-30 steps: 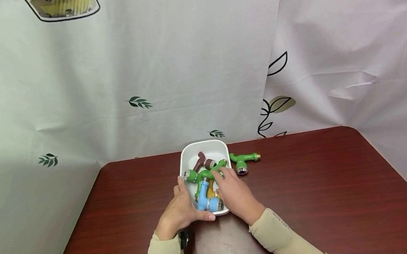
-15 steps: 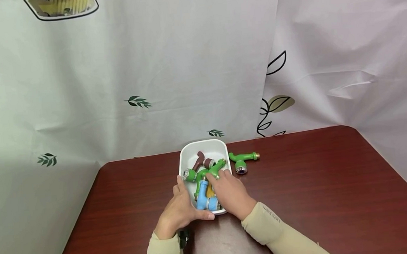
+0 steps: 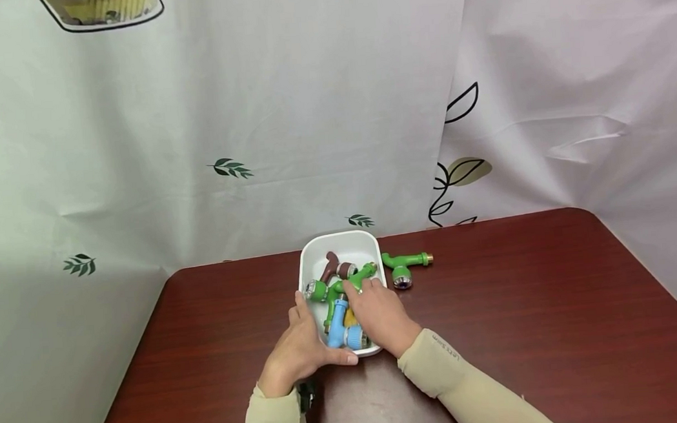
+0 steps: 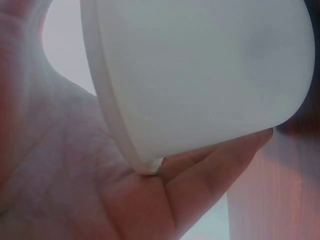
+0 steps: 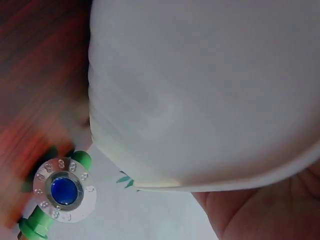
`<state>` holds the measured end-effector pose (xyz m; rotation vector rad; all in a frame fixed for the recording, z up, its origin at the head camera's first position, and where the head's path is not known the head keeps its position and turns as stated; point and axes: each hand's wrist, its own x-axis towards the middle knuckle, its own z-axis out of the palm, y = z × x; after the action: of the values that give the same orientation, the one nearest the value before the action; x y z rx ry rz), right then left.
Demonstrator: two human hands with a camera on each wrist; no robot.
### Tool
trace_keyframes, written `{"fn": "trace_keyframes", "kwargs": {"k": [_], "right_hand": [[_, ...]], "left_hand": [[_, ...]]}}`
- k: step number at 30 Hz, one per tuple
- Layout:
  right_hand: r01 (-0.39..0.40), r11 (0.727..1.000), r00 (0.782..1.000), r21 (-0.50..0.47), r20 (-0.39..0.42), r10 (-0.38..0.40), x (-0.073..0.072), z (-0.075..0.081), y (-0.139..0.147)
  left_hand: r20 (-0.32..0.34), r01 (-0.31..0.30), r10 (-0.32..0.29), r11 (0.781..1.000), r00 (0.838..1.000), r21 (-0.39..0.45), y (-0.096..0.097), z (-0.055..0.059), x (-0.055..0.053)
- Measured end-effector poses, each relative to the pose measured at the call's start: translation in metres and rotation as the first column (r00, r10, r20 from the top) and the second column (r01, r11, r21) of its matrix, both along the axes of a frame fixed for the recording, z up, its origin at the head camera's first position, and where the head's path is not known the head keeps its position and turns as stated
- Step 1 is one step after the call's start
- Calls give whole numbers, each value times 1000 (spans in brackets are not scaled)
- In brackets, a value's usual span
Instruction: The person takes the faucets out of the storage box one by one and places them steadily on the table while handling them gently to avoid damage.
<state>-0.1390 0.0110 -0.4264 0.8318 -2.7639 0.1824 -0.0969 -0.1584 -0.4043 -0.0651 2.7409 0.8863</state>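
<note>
A white plastic bin (image 3: 340,238) stands on the table and holds several plastic faucets. My left hand (image 3: 296,350) holds its near left corner, the thumb along the front and the fingers against the left wall. My right hand (image 3: 383,317) reaches over the right rim and grips a green faucet (image 3: 364,274) inside; its fingertips are partly hidden. Around it lie a second green faucet (image 3: 331,306), a maroon faucet (image 3: 331,267), a blue faucet (image 3: 338,325) and a yellow piece (image 3: 350,317) mostly covered by the right hand. The wrist views show mainly the bin's outer walls.
Just right of the bin, another green faucet (image 3: 402,261) lies on the dark red wooden table (image 3: 513,311); its blue-centred knob (image 5: 64,191) shows in the right wrist view. A pale curtain (image 3: 332,108) with leaf prints hangs behind the table's back edge.
My right hand has shifted a little left and farther over the bin, covering more of the yellow piece. The left hand and the bin have stayed in place.
</note>
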Motion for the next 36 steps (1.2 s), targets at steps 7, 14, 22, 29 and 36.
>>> {"fn": "trace_keyframes", "kwargs": {"k": [7,14,22,29,36], "right_hand": [[9,1000,999,17,43,-10,-8,-1,-3],[-6,1000,998,-9,56,6,-11,-3,-3],[22,993,991,-114,131,-7,-12,-4,-2],[41,984,979,-171,206,-5,-10,-2,-1],[57,966,963,-254,268,14,-9,1,0]], "left_hand": [[-7,8,-8,1000,1000,6,-1,-1,-1],[-7,6,-6,1000,1000,6,-1,-1,0],[-3,5,-5,1000,1000,9,0,-1,0],[1,7,-7,1000,1000,8,0,-1,0],[2,12,-12,1000,1000,5,-1,1,1]]}}
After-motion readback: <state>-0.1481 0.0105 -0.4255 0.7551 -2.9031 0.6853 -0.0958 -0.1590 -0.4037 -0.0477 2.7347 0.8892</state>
